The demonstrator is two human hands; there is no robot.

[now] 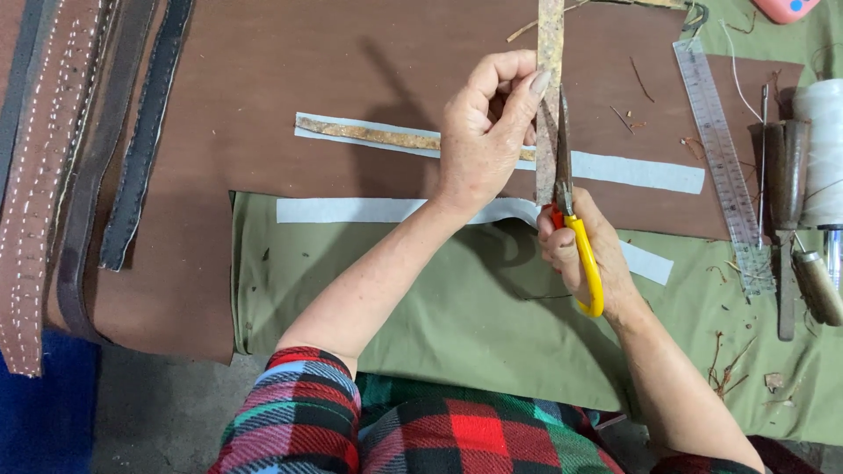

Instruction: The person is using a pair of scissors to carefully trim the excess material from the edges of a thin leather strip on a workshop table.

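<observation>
- The mottled strip [550, 53] runs out of the frame at the top centre, so its far end is cut off; its lower part is partly hidden behind the scissors [566, 189] and the fingers of the left hand [485, 132].
- The scissors' yellow handles [587, 263] are half buried in the right hand [581, 250]; how far the blades stand apart is hard to make out, as they lie edge-on along the strip.
- A pink thing [784, 9] at the upper right corner is cut off, and so are the stitched belts [44, 175] at the left edge.
- The left hand, upper centre, is curled shut, pinching the strip between thumb and fingertips.
- The right hand, just below and right of it, is closed round the scissors' handles.
- The strip's long axis stands nearly upright in the frame, pointing from the hands to the top edge; the blades point the same way, laid against its right side.
- The desk under the hands carries a brown sheet [290, 70] and a green cloth [439, 316], with white tape strips [351, 211] lying across them left to right.
- Open room lies on the cloth at lower centre and on the brown sheet at upper left of the hands.
- At the right edge it is crowded: a clear ruler [722, 149], a thread spool [824, 149] and wooden-handled tools [786, 202].
</observation>
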